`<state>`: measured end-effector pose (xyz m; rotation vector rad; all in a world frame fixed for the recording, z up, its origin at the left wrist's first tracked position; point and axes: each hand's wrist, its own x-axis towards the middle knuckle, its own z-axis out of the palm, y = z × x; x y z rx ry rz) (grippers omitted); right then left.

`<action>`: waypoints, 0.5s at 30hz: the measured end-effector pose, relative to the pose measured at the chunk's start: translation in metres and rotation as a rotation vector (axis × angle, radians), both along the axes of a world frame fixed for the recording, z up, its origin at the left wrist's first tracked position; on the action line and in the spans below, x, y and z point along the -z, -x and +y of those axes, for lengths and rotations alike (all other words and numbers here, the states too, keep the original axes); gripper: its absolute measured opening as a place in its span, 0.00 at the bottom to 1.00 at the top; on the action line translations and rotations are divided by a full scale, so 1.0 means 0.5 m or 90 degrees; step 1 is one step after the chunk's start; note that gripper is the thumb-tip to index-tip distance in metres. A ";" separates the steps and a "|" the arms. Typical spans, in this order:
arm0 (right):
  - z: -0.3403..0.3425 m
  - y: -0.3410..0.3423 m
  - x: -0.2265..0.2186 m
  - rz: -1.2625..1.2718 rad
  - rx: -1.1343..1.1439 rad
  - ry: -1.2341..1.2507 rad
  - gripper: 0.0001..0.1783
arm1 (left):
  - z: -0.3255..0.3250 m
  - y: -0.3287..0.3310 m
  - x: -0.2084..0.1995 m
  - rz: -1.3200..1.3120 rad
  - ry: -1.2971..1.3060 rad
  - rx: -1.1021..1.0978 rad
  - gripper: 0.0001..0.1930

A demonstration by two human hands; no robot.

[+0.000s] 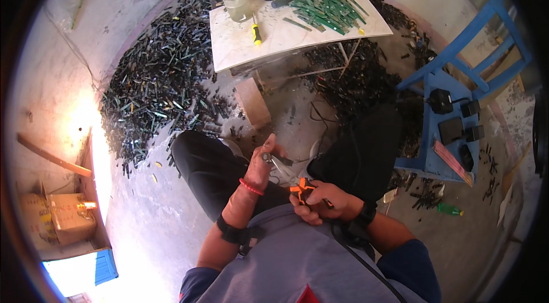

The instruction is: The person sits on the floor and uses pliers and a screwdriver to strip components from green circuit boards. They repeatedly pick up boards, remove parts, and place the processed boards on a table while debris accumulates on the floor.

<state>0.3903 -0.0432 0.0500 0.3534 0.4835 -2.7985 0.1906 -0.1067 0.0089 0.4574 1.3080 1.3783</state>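
1. Orange and black, the handled tool (301,188) sits in our right hand (323,200), whose fingers wrap round it; how wide its handles stand we cannot tell.
2. Our left hand (260,170), thumb raised, looks closed on a slim metal piece (282,168); a round end shows by the palm. Whether this piece belongs to the tool, we cannot tell.
3. Both hands meet over our lap, left slightly farther out, so we judge the step in hand to be close two-handed work on the metal piece.
4. The next move, as we judge it, calls for a steady left hold, small right-hand adjustments, and left fingertips kept off the working end.
5. Beyond our knees, a brown block (251,103) stands on the floor, before the white-topped table (229,54).
6. On that table, green strips (326,11) lie heaped to the right, with a yellow screwdriver (256,34) and a cloudy tub (237,6) to the left.
7. Outermost, dark scrap (166,68) spreads far left; at right stands a blue chair (439,81) bearing black adapters (450,130).
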 end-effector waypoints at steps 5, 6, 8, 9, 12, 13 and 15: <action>-0.023 0.011 -0.013 0.023 0.022 0.053 0.17 | 0.016 -0.015 -0.001 -0.007 -0.042 -0.013 0.30; -0.026 0.014 -0.012 0.033 0.035 0.064 0.16 | 0.019 -0.021 0.005 -0.072 -0.070 -0.034 0.27; -0.025 0.020 -0.018 0.015 0.080 0.082 0.16 | 0.017 -0.018 0.002 -0.079 -0.040 0.017 0.25; -0.022 0.022 -0.023 0.006 0.103 0.091 0.16 | 0.017 -0.017 0.001 -0.083 -0.024 0.043 0.24; -0.009 0.027 -0.034 -0.017 0.144 0.041 0.16 | 0.019 -0.034 -0.003 -0.100 -0.007 -0.079 0.19; -0.007 0.028 -0.036 -0.028 0.161 0.023 0.16 | 0.018 -0.035 -0.025 -0.184 0.027 -0.083 0.18; -0.006 0.033 -0.045 -0.078 0.194 -0.045 0.13 | 0.018 -0.037 -0.030 -0.194 0.031 -0.084 0.21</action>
